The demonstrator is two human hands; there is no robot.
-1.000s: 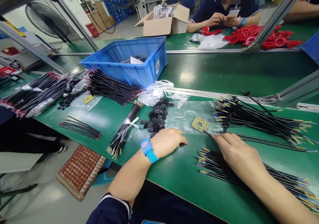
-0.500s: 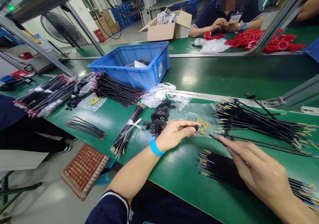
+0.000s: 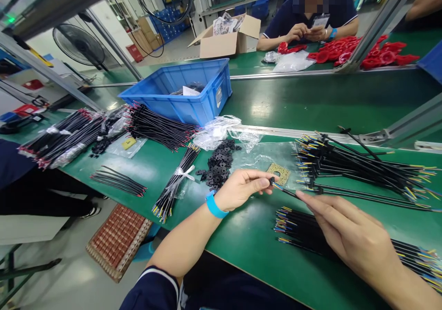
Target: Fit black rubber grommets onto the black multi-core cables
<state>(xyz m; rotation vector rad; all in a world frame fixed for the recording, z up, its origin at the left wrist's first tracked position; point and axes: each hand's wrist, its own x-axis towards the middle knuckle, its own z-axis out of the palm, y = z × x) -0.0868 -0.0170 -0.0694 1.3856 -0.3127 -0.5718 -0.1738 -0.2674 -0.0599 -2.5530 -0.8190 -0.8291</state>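
Between the thumb and fingers of my left hand (image 3: 243, 188) is a small black plastic part (image 3: 271, 181). My right hand (image 3: 352, 229) pinches a black cable (image 3: 289, 193) near its end, where thin coloured wires come out. Those wire ends meet the black part; whether they pass into its hole I cannot tell. A heap of similar black parts (image 3: 221, 160) lies left of my left hand. Under my right hand is a row of cables with bared coloured ends (image 3: 304, 229). Farther back on the right lies a pile of cables carrying black parts (image 3: 359, 172).
A yellowish sponge (image 3: 279, 174) rests on a clear plastic bag (image 3: 253, 156) just beyond my hands. Tied cable bundles (image 3: 177, 181) lie at left. A blue bin (image 3: 179, 84) stands behind them. Across a metal rail, a co-worker (image 3: 307, 25) sits by red parts (image 3: 359, 52).
The cable end in my right hand has moved left, up to the black part in my left hand. The gap between them has closed. The view has shifted slightly.
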